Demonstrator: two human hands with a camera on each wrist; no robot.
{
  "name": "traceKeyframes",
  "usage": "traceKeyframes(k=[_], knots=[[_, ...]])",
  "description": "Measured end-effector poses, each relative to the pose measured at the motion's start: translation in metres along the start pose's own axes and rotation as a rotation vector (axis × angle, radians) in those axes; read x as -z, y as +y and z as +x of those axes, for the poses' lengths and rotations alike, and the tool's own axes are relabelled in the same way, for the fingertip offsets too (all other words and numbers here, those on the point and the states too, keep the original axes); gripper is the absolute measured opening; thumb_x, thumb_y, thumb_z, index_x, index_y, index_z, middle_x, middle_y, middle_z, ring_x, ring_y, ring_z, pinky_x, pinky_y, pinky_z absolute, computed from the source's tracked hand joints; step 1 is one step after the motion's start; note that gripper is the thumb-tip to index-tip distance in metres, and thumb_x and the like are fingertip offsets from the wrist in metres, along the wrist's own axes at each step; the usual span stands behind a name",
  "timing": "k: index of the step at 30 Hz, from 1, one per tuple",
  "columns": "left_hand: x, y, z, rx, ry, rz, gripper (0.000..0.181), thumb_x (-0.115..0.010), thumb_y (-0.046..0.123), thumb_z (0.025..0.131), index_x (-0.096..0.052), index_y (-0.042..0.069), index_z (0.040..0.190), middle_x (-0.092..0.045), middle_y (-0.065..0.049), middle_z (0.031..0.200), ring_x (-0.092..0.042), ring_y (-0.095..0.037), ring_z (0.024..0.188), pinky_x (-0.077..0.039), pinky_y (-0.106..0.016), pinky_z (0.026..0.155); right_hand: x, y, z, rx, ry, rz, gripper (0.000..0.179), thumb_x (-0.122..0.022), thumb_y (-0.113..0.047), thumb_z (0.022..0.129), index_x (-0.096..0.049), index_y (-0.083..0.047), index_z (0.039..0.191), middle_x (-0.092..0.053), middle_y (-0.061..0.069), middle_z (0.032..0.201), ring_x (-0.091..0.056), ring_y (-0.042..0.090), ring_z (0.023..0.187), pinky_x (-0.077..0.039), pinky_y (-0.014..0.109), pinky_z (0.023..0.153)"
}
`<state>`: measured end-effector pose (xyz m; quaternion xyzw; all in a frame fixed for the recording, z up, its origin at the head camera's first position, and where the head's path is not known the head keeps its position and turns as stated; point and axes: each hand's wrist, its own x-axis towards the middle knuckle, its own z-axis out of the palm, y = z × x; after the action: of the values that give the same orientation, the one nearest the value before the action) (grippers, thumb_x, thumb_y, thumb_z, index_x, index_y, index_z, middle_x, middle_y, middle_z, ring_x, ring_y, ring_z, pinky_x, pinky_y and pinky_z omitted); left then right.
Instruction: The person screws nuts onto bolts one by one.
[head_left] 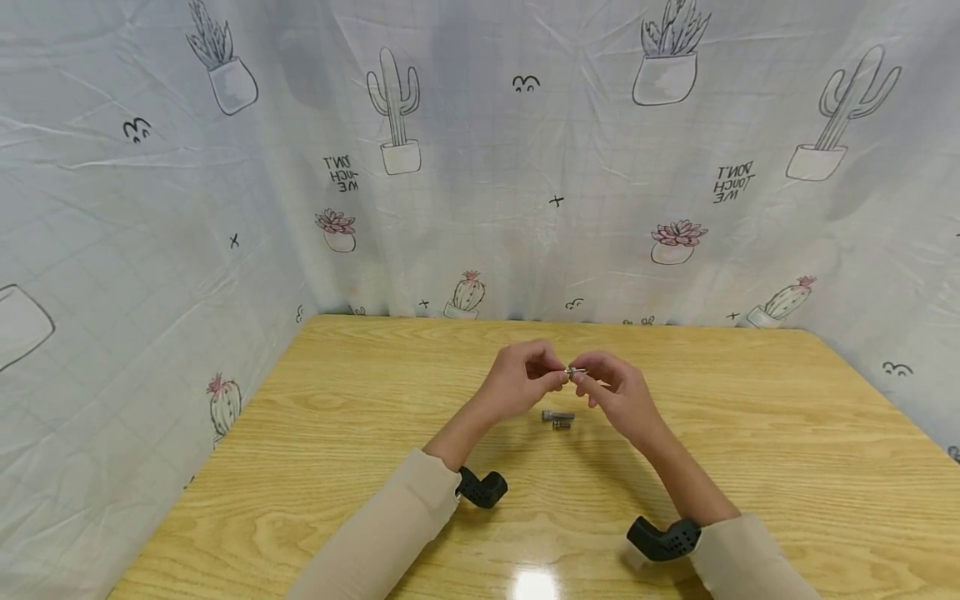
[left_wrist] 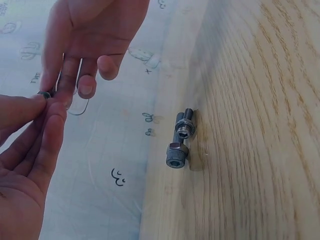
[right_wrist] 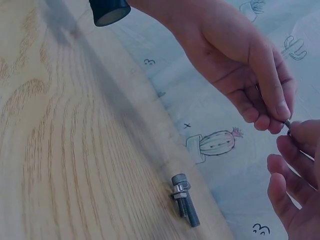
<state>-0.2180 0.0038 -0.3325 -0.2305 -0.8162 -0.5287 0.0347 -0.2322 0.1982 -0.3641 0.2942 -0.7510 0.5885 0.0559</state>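
Above the table, my left hand and right hand meet fingertip to fingertip. Between them they pinch a small metal bolt, mostly covered by the fingers; in the right wrist view a bit of the bolt shows between the left hand and right hand. Below the hands lie two more bolts side by side on the wood. The larger socket-head bolt is grey; the smaller bolt is shiny and carries a nut or washer.
The wood-grain table runs back to a white curtain printed with cactus drawings. Black wrist devices sit on the left forearm and the right forearm, near the beige sleeves.
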Motion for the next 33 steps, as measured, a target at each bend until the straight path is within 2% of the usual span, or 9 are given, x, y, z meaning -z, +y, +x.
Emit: traceKeyframes(k=[5,9,12,14,16,19,23,29,33], knots=[[0.0003,0.0019,0.0000,-0.002,-0.022,0.005,0.005,-0.064,0.006,0.092,-0.066,0.002,0.091,-0.068,-0.014,0.093,-0.070,-0.025,0.084,-0.054,-0.019,0.071,-0.0002,-0.0002,0.0002,0.015,-0.004,0.025,0.017,-0.053,-0.009,0.099,-0.062,0.005,0.096,-0.060,0.008,0.074,-0.057,0.018,0.063,-0.051,0.029,0.055],[0.0001,0.0039,-0.0007,-0.035,-0.058,0.000,0.004,-0.066,0.010,0.092,-0.066,0.006,0.090,-0.069,-0.009,0.090,-0.070,-0.023,0.082,-0.056,-0.021,0.072,-0.0016,-0.0020,0.0008,0.016,-0.028,0.047,0.031,-0.047,-0.012,0.102,-0.055,0.005,0.078,-0.050,0.016,0.063,-0.048,0.024,0.054,-0.045,0.030,0.054],[-0.0004,0.0037,-0.0012,-0.073,-0.085,-0.005,0.006,-0.065,0.010,0.092,-0.066,0.005,0.089,-0.069,-0.010,0.089,-0.070,-0.027,0.082,-0.057,-0.022,0.071,-0.0028,-0.0034,0.0008,-0.014,-0.042,0.035,0.043,-0.044,-0.016,0.104,-0.050,0.004,0.067,-0.042,0.016,0.056,-0.039,0.020,0.048,-0.038,0.030,0.048],[-0.0007,0.0035,-0.0015,-0.090,-0.095,-0.001,0.006,-0.065,0.010,0.093,-0.065,0.005,0.089,-0.068,-0.010,0.088,-0.069,-0.024,0.080,-0.057,-0.022,0.071,-0.0036,-0.0090,0.0001,-0.060,-0.040,0.014,0.047,-0.041,-0.018,0.105,-0.050,0.004,0.065,-0.040,0.012,0.054,-0.036,0.018,0.046,-0.034,0.030,0.046],[-0.0013,0.0033,-0.0017,-0.094,-0.091,0.005,0.005,-0.065,0.009,0.092,-0.065,0.006,0.088,-0.068,-0.009,0.088,-0.069,-0.021,0.079,-0.057,-0.021,0.071,-0.0042,-0.0095,-0.0001,-0.097,-0.030,-0.010,0.048,-0.040,-0.022,0.106,-0.053,0.005,0.069,-0.044,0.012,0.056,-0.039,0.016,0.047,-0.036,0.028,0.046],[-0.0014,0.0032,-0.0026,-0.083,-0.064,0.028,0.005,-0.065,0.009,0.092,-0.064,0.008,0.087,-0.068,-0.008,0.089,-0.068,-0.013,0.078,-0.056,-0.020,0.072,-0.0042,-0.0083,-0.0007,-0.114,-0.009,-0.017,0.041,-0.038,-0.023,0.106,-0.059,0.007,0.088,-0.056,0.004,0.069,-0.052,0.015,0.056,-0.045,0.026,0.051],[-0.0001,0.0018,-0.0040,-0.055,-0.013,0.037,0.006,-0.065,0.010,0.093,-0.064,0.009,0.087,-0.068,-0.006,0.088,-0.067,-0.010,0.077,-0.056,-0.020,0.072,-0.0030,-0.0020,-0.0018,-0.053,0.002,0.034,0.025,-0.047,-0.016,0.103,-0.058,0.006,0.111,-0.063,-0.006,0.087,-0.061,0.015,0.070,-0.052,0.028,0.056],[0.0016,-0.0005,-0.0038,-0.043,-0.003,0.019,0.005,-0.064,0.009,0.093,-0.064,0.009,0.088,-0.069,-0.007,0.088,-0.069,-0.018,0.079,-0.056,-0.021,0.071,-0.0024,-0.0019,-0.0029,-0.006,-0.009,0.021,0.019,-0.056,-0.008,0.097,-0.059,0.003,0.112,-0.064,-0.007,0.092,-0.060,0.017,0.074,-0.053,0.030,0.057],[0.0028,0.0006,-0.0042,-0.052,-0.013,0.018,0.005,-0.065,0.010,0.093,-0.064,0.008,0.088,-0.068,-0.008,0.089,-0.068,-0.013,0.078,-0.056,-0.021,0.072,-0.0030,-0.0022,-0.0026,-0.005,0.002,0.011,0.016,-0.056,-0.009,0.098,-0.061,0.003,0.107,-0.064,-0.005,0.085,-0.059,0.019,0.070,-0.052,0.030,0.056]])
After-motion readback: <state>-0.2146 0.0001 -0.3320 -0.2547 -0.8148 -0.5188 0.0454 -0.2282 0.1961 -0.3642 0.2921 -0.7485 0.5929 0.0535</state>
